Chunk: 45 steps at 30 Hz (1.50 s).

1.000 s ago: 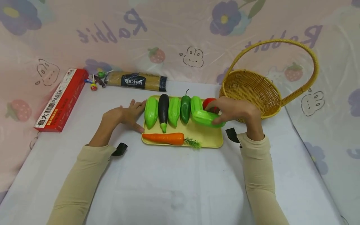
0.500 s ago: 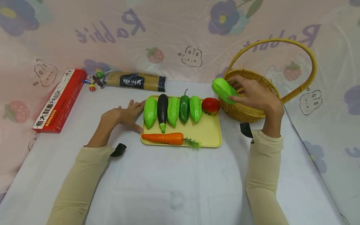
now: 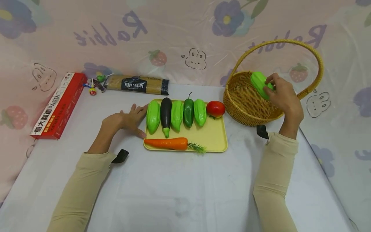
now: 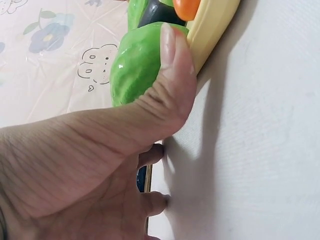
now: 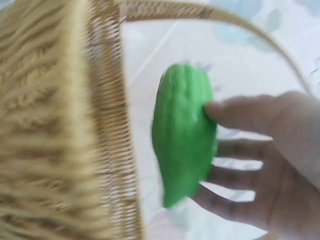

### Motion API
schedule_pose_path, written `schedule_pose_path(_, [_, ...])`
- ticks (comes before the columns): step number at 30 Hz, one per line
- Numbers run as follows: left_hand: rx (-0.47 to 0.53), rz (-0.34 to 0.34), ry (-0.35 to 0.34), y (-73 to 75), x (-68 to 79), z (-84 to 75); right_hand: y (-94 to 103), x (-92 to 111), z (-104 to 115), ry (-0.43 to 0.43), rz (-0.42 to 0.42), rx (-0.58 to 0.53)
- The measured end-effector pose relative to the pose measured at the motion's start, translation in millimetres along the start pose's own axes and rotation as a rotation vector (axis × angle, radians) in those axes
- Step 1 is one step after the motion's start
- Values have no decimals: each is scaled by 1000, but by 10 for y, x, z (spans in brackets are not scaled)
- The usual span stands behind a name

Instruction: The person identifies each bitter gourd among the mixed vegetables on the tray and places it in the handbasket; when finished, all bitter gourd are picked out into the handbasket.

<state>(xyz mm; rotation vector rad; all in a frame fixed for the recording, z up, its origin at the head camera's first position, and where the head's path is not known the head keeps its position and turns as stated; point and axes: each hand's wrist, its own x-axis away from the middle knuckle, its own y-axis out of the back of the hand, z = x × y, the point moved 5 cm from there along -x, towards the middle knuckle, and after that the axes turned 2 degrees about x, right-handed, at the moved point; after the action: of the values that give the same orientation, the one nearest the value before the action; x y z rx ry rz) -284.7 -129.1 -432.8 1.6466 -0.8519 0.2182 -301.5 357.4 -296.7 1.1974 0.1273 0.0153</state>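
Observation:
My right hand (image 3: 286, 96) pinches a green ridged bitter melon (image 3: 259, 83) between thumb and fingers, above the opening of the wicker basket (image 3: 236, 108). In the right wrist view this bitter melon (image 5: 182, 130) hangs apart from the basket's rim, tapered end down. My left hand (image 3: 124, 123) lies at the left edge of the yellow tray (image 3: 213, 141), fingers spread, the thumb at its rim. On the tray, a row holds several pieces: green bitter melons (image 3: 153, 117), an eggplant (image 3: 166, 114), a green chili pepper (image 3: 188, 112) and a tomato (image 3: 215, 109). A carrot (image 3: 169, 143) lies in front.
At the back left are a red pasta box (image 3: 59, 106), small lollipops and candies (image 3: 92, 91), and a pack of spaghetti (image 3: 116, 82). The basket's tall handle (image 3: 278, 42) arches over its opening. A printed curtain (image 3: 179, 35) stands behind the white table.
My right hand has lifted the bitter melon off the tray's right end and carried it right and up, over the basket. My left hand has stayed at the tray's edge.

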Motion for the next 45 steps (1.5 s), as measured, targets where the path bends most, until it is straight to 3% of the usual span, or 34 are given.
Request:
schedule_pose_path(7, [3,-1,-8,9,25,-15,-227,-134,-447,-156,-47,78])
schedule_pose_path(11, [24,-6,-16,14,36,-34,-396,-137,-616,-249,73,91])
schedule_pose_path(14, [25,-8,-25,3,46,-44,-485,-120,-675,-271,169,107])
schedule_pose_path(18, [4,-13,-25,6,68,-50,-515,-107,-671,-274,196,145])
schedule_pose_path(25, [5,-15,-27,12,63,-33,-541,-88,-673,-358,272,188])
schedule_pose_path(34, [1,-3,-26,0,66,-65,-501,-42,-671,-328,349,181])
schedule_pose_path(45, [-8,-11,-20,4,50,-36,-301,-22,-403,-234,359,198])
